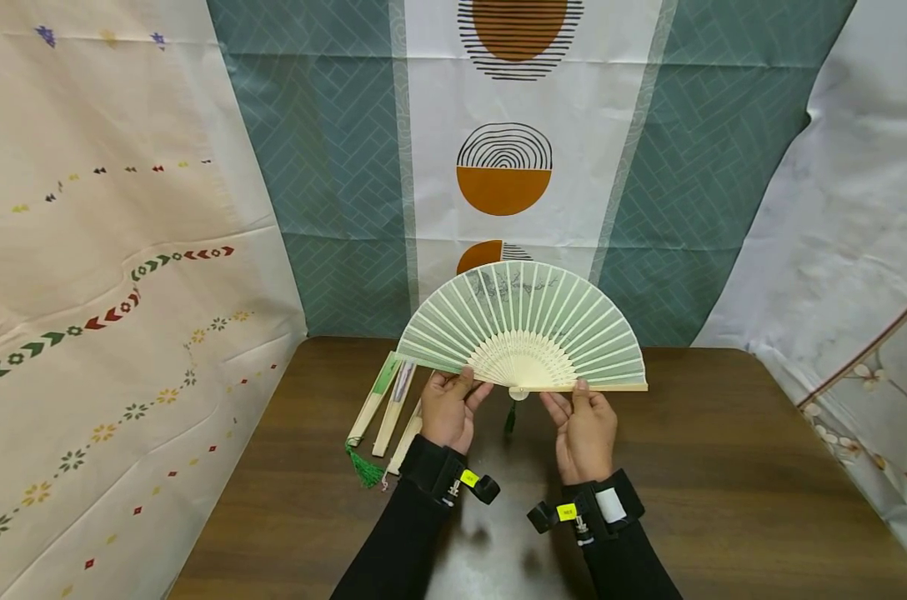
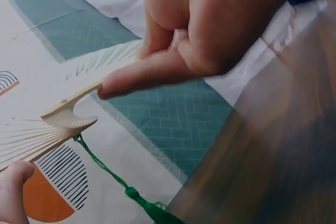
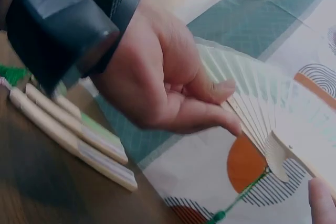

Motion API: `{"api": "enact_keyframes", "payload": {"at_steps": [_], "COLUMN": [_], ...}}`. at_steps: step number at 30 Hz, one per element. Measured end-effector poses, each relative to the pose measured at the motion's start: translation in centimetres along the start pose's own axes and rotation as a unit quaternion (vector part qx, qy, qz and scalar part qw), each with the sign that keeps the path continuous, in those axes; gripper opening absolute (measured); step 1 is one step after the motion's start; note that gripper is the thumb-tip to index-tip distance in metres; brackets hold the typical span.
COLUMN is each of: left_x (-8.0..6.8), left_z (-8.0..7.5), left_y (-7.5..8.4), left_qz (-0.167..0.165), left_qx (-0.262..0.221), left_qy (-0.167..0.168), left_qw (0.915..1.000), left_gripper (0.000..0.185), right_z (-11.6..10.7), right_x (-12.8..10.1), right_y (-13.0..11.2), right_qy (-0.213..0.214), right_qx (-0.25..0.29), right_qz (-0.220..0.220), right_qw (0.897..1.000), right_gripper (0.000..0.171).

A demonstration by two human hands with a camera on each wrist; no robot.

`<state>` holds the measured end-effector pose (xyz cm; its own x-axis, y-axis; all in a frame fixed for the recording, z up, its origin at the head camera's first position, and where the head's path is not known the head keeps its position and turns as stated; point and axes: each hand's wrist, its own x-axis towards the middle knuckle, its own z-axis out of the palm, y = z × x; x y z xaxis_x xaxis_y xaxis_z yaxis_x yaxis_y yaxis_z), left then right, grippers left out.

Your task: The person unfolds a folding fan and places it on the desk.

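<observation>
A pale green folding fan (image 1: pixel 602 333) is spread wide above the table, ribs fanned upward and a faint dark drawing on its leaf. At its left lower edge my left hand (image 1: pixel 448 410) pinches the end rib between thumb and fingers. My right hand (image 1: pixel 588 429) pinches the right end rib the same way. From the pivot between both hands hangs a dark green tassel (image 1: pixel 509 419), clearer in the left wrist view as a green cord (image 2: pixel 105 166). The right wrist view shows my left thumb (image 3: pixel 223 90) lying on the rib.
Several folded fans (image 1: pixel 395 408) lie on the brown table (image 1: pixel 724 467), left of my left hand and partly behind it. A bright green tassel (image 1: pixel 365 468) trails from one. Patterned cloths hang around the table, including a teal one (image 1: pixel 333 167) behind.
</observation>
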<state>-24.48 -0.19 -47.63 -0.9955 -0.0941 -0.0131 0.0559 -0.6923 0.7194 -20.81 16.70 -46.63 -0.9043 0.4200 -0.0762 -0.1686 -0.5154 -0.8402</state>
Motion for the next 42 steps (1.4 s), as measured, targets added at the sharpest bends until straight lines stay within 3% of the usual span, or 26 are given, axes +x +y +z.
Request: {"api": "enact_keyframes", "payload": {"at_steps": [8, 13, 17, 20, 24, 29, 33, 37, 39, 42], "left_x": [-0.4, -0.6, -0.1, 0.7, 1.3, 1.4, 1.3, 1.3, 1.8, 3.7], "left_z": [1.5, 1.8, 2.3, 3.1, 5.1, 8.4, 10.6, 12.7, 13.8, 15.1], "left_y": [-1.9, -3.4, -5.2, -6.6, -8.8, -13.3, -16.6, -18.5, -18.9, -20.3], "left_qz": [-0.015, -0.028, -0.051, -0.075, -0.12, -0.177, -0.211, -0.221, -0.219, -0.239], "left_qx": [-0.02, -0.017, -0.012, -0.003, 0.0, -0.002, 0.031, 0.117, 0.168, 0.193], "left_qy": [-0.007, -0.007, -0.006, -0.012, -0.018, -0.029, -0.031, -0.04, -0.052, -0.045], "left_qw": [0.9997, 0.9994, 0.9986, 0.9971, 0.9926, 0.9837, 0.9766, 0.9675, 0.9597, 0.9507], "left_gripper": [0.021, 0.02, 0.006, 0.014, 0.019, 0.021, 0.023, 0.015, 0.012, 0.011], "right_z": [-1.1, -2.7, -4.6, -6.1, -8.7, -13.8, -17.8, -20.8, -21.9, -23.3], "right_x": [0.4, 0.6, 0.9, 1.7, 3.1, 4.4, 5.1, 5.9, 6.5, 7.3], "right_y": [-0.7, -0.9, -0.9, -0.9, -1.7, -4.0, -5.8, -7.4, -8.1, -9.1], "right_qy": [0.034, 0.037, 0.048, 0.06, 0.085, 0.118, 0.15, 0.181, 0.186, 0.188], "right_qx": [0.038, 0.024, 0.018, 0.033, 0.061, 0.091, 0.106, 0.091, 0.078, 0.082], "right_qz": [0.001, -0.001, 0.005, 0.009, 0.006, -0.001, 0.015, 0.049, 0.064, 0.083], "right_qw": [0.999, 0.999, 0.999, 0.998, 0.994, 0.989, 0.983, 0.978, 0.977, 0.975], "right_gripper": [0.027, 0.027, 0.029, 0.03, 0.029, 0.028, 0.038, 0.054, 0.051, 0.031]}}
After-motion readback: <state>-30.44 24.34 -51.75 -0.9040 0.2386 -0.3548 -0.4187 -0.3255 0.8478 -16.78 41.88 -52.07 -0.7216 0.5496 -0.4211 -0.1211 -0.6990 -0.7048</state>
